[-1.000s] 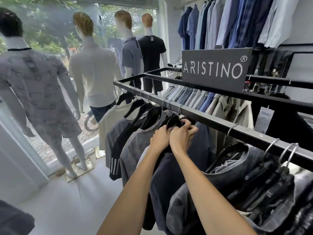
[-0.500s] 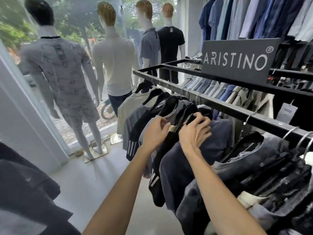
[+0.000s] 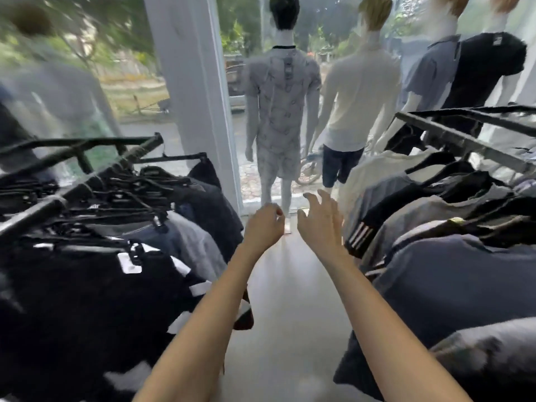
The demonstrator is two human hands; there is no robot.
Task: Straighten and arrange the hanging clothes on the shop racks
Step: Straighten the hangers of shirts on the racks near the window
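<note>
The hanging clothes are on two racks, one on each side of the person. On the right, grey and blue shirts (image 3: 435,216) hang from a dark rail (image 3: 464,143) and look fairly neat. On the left, dark clothes (image 3: 87,271) hang from another rail (image 3: 34,210), and their black hangers (image 3: 124,195) look bunched up and crooked, though that side is blurry. Both hands are out in the gap between the racks, near each other but not touching, and they hold nothing. The left hand (image 3: 265,227) has its fingers loosely bent. The right hand (image 3: 320,224) has its fingers spread wide, just beside a black sleeve with white stripes (image 3: 361,236). If that hand swings sideways, it could bump the sleeve and push a tidy shirt crooked. I think the left rack is the trickier one. Its hangers sit so close together that a tug on one could hook the next and pull a shirt down onto the shiny floor (image 3: 290,285). Grabbing cloth, not the hanger, could slide a shirt off its shoulders. Past the racks, mannequins (image 3: 282,91) stand by the window, next to a white pillar (image 3: 188,82), well away from the hands.
</note>
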